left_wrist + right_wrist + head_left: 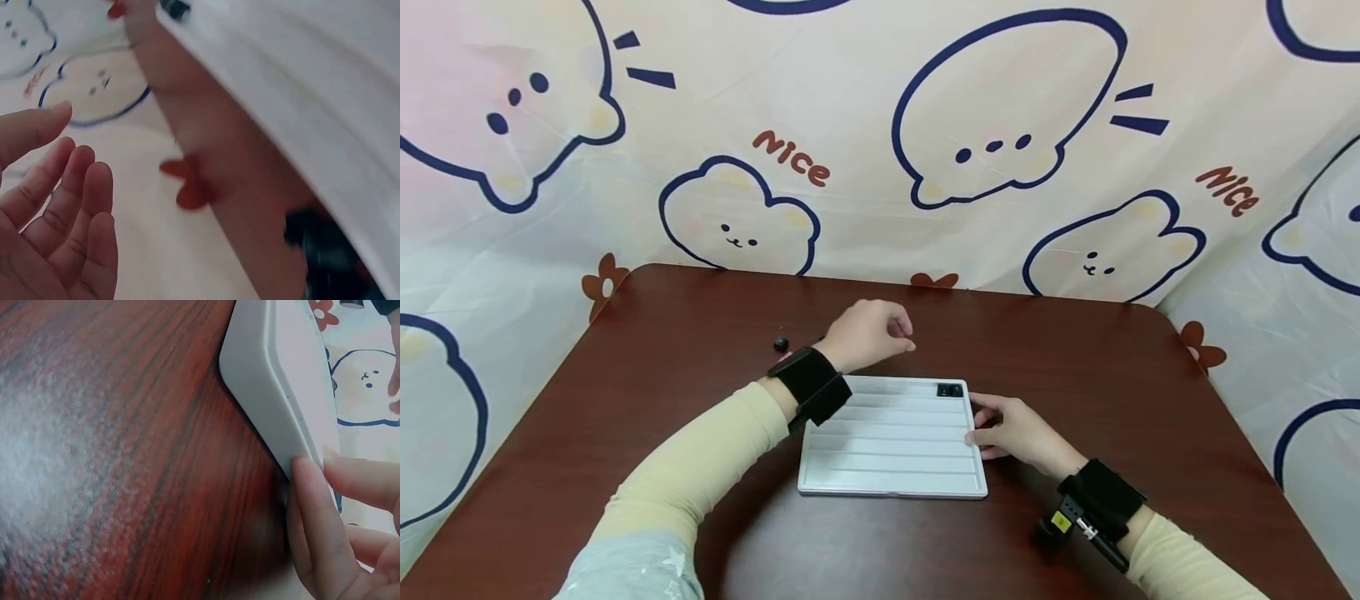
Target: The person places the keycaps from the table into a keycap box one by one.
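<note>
A white rectangular tray (887, 442) with several shallow lengthwise rows lies flat on the table. Two small black pieces (950, 390) sit in its far right corner. My right hand (1018, 429) holds the tray's right edge, thumb on the top rim and fingers along the side; the right wrist view shows this hand (334, 531) close up at the white edge. Above the tray's far edge hovers my left hand (868, 333), its fingers loosely bent. Nothing shows between the thumb and fingers of that hand (69, 206) in the left wrist view.
A small black object (781, 343) lies on the brown table (722, 308) beyond the left wrist, with something dark and red partly hidden beside it. Black bands with devices wrap both wrists. A printed curtain (865, 225) hangs behind the table.
</note>
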Demonstrator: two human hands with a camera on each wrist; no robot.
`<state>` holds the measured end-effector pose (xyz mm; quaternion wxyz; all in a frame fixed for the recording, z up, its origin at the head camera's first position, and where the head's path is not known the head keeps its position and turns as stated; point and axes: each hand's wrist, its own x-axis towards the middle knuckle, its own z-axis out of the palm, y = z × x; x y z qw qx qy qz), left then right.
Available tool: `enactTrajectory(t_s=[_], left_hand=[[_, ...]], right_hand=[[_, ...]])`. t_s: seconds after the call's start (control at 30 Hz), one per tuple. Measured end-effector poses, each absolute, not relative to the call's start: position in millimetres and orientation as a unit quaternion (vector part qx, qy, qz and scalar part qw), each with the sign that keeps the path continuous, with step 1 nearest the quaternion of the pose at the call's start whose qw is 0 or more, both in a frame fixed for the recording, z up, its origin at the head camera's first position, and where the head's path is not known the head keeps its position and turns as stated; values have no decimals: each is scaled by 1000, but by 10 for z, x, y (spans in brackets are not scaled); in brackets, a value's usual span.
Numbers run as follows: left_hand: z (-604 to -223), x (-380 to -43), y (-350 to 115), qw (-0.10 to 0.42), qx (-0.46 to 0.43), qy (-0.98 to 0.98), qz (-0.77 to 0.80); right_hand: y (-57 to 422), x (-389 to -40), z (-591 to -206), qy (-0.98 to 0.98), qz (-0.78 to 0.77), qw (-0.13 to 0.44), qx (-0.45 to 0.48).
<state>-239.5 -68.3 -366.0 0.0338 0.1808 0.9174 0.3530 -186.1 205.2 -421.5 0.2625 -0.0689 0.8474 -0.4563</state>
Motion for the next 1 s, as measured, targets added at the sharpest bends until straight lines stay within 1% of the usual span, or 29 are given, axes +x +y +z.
enactTrajectory(t_s=[0.1, 0.27, 0.43, 0.7, 0.83, 1.0], left_hand=[[-3626, -2417, -828, 24, 162, 917, 365], [-3645, -2413, -1050, 29, 154, 916, 370], [-3715, -2405, -1277, 37, 182, 911, 368], [-3825, -2393, -1768, 42, 244, 899, 363], [-3860, -2402, -1994, 51, 248, 902, 350], [-3907, -2440, -2209, 55, 230, 913, 332]], right_hand=[[2075, -1865, -4233, 845, -459, 266, -67], [2070, -1860, -4266, 844, -460, 266, -66], [2037, -1853, -4295, 844, -464, 263, -60], [2019, -1867, -4311, 842, -466, 265, -55], [2030, -1889, -4281, 844, -465, 263, -52], [2049, -1898, -4241, 847, -458, 263, -54]])
